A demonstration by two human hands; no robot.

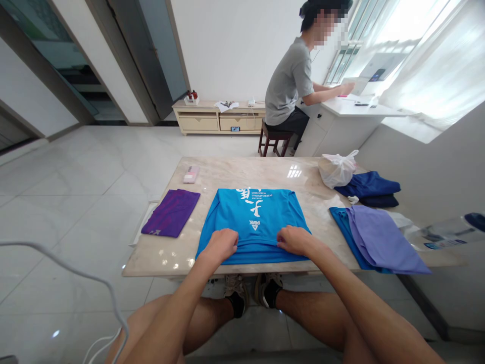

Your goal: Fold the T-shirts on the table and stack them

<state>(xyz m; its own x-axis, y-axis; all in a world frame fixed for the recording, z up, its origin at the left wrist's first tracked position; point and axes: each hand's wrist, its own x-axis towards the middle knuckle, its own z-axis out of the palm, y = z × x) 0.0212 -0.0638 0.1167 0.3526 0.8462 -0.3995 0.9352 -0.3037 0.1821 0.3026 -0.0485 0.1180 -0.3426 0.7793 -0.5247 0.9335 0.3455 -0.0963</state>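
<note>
A bright blue T-shirt (227, 215) with white printed lettering lies partly folded on the marble-look table (159, 255), its print upside down to me. My left hand (223, 243) has its fingers curled closed on the shirt's near-left part. Opposite it, my right hand (294, 239) pinches the near-right part of the same cloth. Between the two hands the fabric runs in a horizontal fold. The fingertips of both hands are partly hidden. To the left lies a folded purple garment (171, 212).
Right of the shirt are a lavender cloth (379, 235) over a blue one, dark blue clothes (373, 184), a white plastic bag (337, 169) and a clear bottle (447, 232). A pink card-like packet (191, 174) lies far left. A person (290, 86) sits at a white desk beyond.
</note>
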